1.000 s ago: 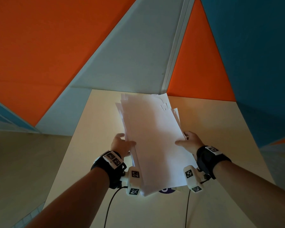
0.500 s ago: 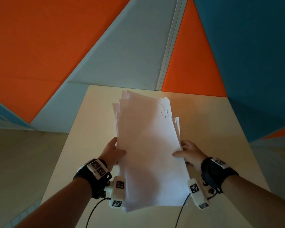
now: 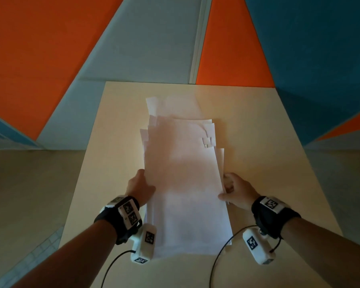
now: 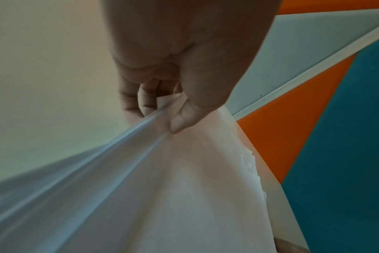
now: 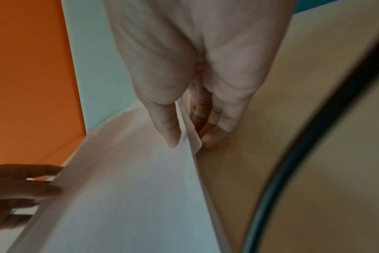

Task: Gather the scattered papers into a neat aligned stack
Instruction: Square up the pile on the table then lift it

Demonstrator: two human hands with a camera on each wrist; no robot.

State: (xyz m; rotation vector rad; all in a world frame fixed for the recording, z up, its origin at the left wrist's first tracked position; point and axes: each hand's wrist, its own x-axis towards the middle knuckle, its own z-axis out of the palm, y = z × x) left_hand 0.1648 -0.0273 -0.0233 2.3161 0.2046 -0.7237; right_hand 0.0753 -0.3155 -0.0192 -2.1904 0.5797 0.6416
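A bundle of white papers (image 3: pixel 183 183) is held low over the beige table (image 3: pixel 268 163), its sheets staggered at the far end and sides. My left hand (image 3: pixel 140 187) grips the left long edge, thumb on top and fingers underneath, as the left wrist view shows at the papers (image 4: pixel 184 188) with the thumb (image 4: pixel 182 119) pressing down. My right hand (image 3: pixel 235 191) pinches the right long edge; in the right wrist view its thumb (image 5: pixel 167 126) lies on the top sheet of the papers (image 5: pixel 130 188) and the fingers curl below.
The table's far edge meets a wall of orange (image 3: pixel 227 48), grey and teal panels. Black cables (image 3: pixel 218 258) from the wrist cameras trail over the near table. Floor lies beyond the table's left edge (image 3: pixel 83 163).
Both hands have brought the paper bundle down and toward me, from tilted up in the air to nearly flat just above the table. The grips on both edges persist.
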